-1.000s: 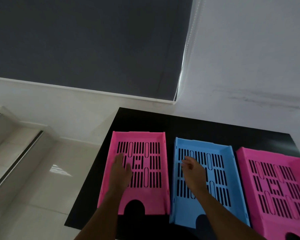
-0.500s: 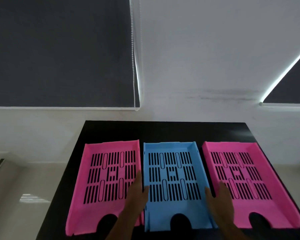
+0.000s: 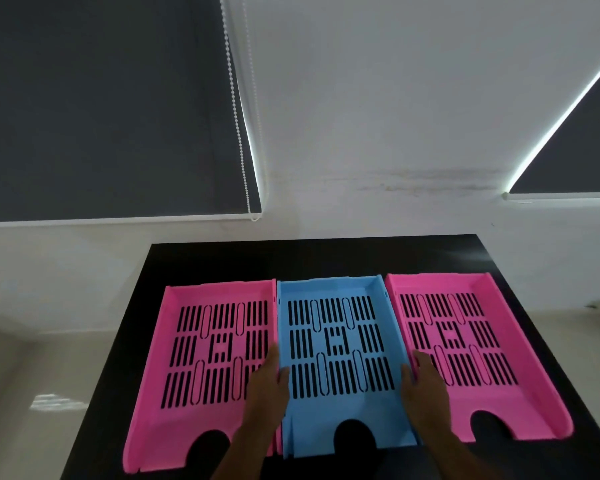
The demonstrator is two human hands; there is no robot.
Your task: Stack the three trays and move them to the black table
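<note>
Forearms cut off at bottom edge; hands' grip unclear.

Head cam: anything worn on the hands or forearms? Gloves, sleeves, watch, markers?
Nothing worn that shows. The left hand and right hand are bare, no gloves, and no rings visible on the fingers. Both forearms are bare down to the bottom edge of the picture: no sleeve cuffs, watch, wristband or tracking markers. Anything further up the arms is out of view.

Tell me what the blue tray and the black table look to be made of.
Blue tray: apparently moulded plastic, matt with a slight sheen; the one solid colour, thin walls and neat slotted floor suggest it. Black table: smooth, dark, semi-gloss top with a faint reflection at its far right corner, perhaps laminate or painted board; cannot tell which.
</note>
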